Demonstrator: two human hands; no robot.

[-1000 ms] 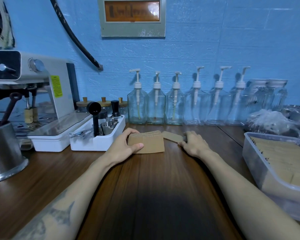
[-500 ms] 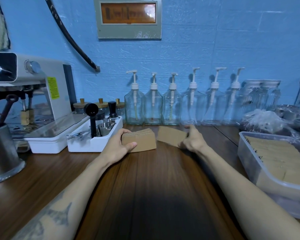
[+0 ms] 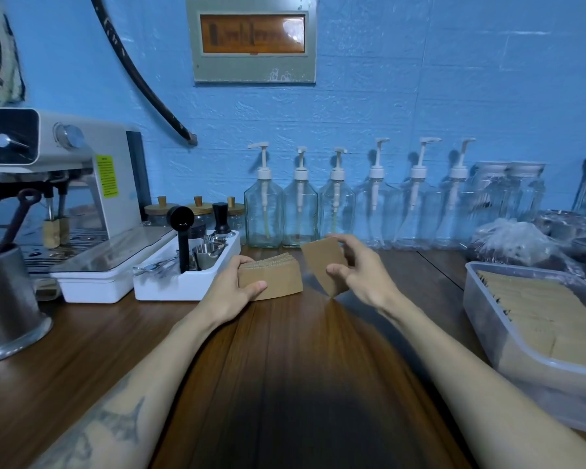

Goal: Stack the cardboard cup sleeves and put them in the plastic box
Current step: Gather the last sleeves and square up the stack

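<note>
So we've got our left hand (image 3: 232, 289) wrapped around the stack of cardboard sleeves (image 3: 273, 277), thumb across the front face and fingers curled over the far left end, holding it on edge on the wooden surface (image 3: 285, 384) right in the middle of the frame. Our right hand (image 3: 359, 270) is just to the right of that, pinching a single loose sleeve (image 3: 323, 265) between the thumb at its lower edge and the fingers up at the top. That sleeve is tilted and lifted a bit, close beside the stack but not touching it as far as we can tell.

The plastic box (image 3: 508, 350) sits at the right edge of the frame, well apart from both hands, and it's already got rows of flat sleeves packed inside.

Other stuff around: a row of clear pump bottles (image 3: 298, 211) along the blue wall at centre, a white tray (image 3: 183, 282) of barista tools just left of our left hand, and the espresso machine (image 3: 82, 184) in the upper left. There's a steel pitcher (image 3: 4, 299) at the far left edge, and some crinkly plastic bags (image 3: 511, 242) behind the box on the right. A grey panel (image 3: 254, 38) with an orange window hangs on the wall at top centre.
</note>
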